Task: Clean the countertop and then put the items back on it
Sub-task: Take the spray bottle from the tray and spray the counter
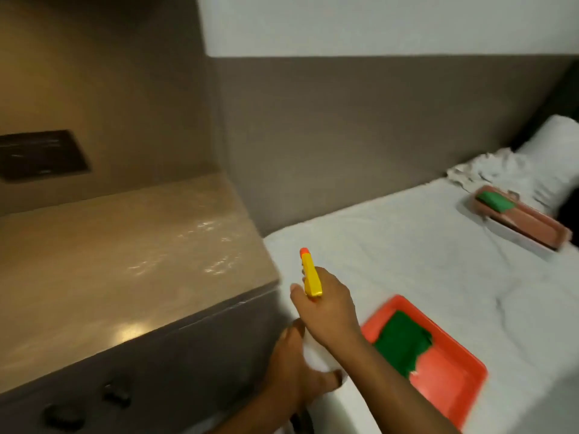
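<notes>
the step in hand looks like the spraying part of the cleaning: the countertop, filling the left half of the frame, carries glistening wet patches toward its right end and no items. the person's right hand, at lower centre, is wrapped round the neck of a spray bottle, just under its yellow trigger head. the left hand, directly below, cups the bottle's pale body, so both hands are clamped on the one bottle, close together. whether a finger sits on the trigger cannot be told.

the bottle stands roughly upright just past the counter's right edge, over the gap between counter and bed. the long axis of the spray head runs up the frame, leaning slightly left, and the orange nozzle tip points away from the person toward the wall, not yet squarely at the counter.

on the bed at lower right lies an orange tray holding a green cloth. a second, narrower tray with a green sponge sits at upper right near a pillow.

the next move likely calls for setting the bottle down and picking up the green cloth to wipe the wet surface, or swinging the nozzle left for more spray.
</notes>
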